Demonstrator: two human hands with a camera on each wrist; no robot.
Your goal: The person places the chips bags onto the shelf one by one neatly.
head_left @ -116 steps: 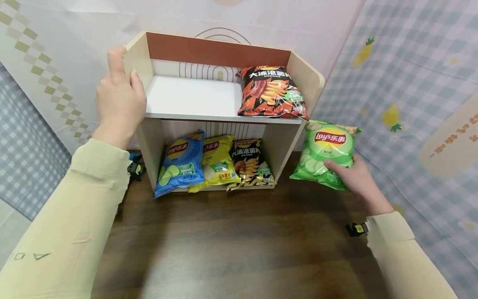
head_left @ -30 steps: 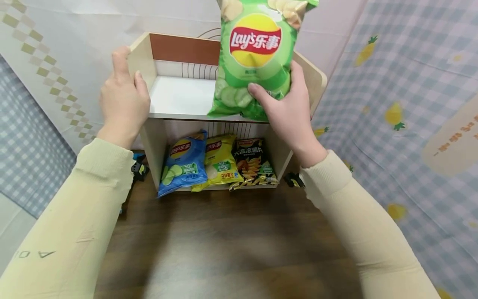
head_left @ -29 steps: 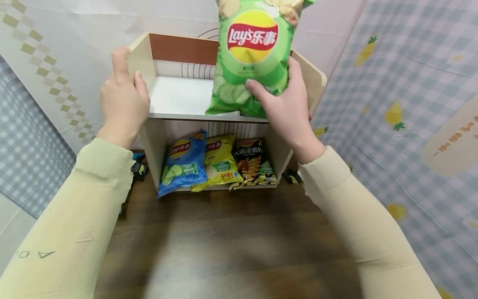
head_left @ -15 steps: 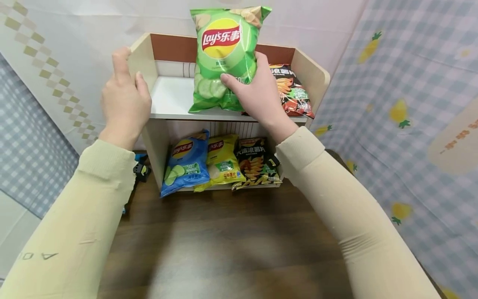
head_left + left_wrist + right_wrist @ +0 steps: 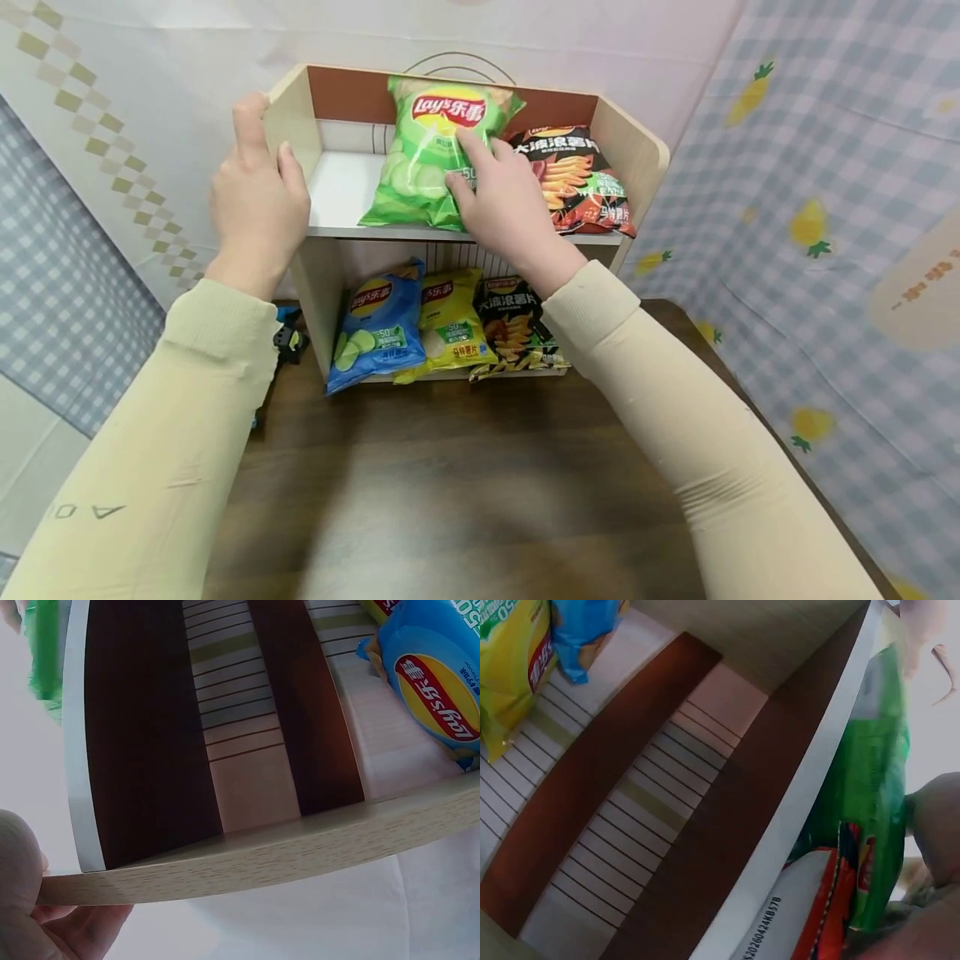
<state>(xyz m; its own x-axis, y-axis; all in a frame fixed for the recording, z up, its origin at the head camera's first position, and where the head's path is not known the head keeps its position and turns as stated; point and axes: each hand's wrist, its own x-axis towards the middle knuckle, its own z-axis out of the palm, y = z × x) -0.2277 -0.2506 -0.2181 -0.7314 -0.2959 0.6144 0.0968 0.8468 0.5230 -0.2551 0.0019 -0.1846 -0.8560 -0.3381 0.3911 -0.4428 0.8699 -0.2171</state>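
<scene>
A green bag of potato chips (image 5: 420,158) leans back on the upper level of a small wooden shelf (image 5: 450,234), its bottom edge at the board's front. My right hand (image 5: 506,200) rests thumb and fingertips on the front of that bag. With my left hand (image 5: 258,196) I grip the shelf's left side panel (image 5: 247,870); the left wrist view shows thumb and fingers on opposite faces of it. Right of the green bag sits a red and black bag of chips (image 5: 573,179), partly covered by my right hand.
On the lower level lean a blue chip bag (image 5: 378,325), a yellow one (image 5: 448,325) and a black one (image 5: 510,325). Dark wooden table (image 5: 420,483) lies in front. A black and blue object (image 5: 288,337) stands left of the shelf. Printed cloths hang behind and at both sides.
The green bag has gone from right of the shelf, up and leftward, onto the upper level. My right hand's grasp has loosened to fingers on its front. My left hand stays on the panel.
</scene>
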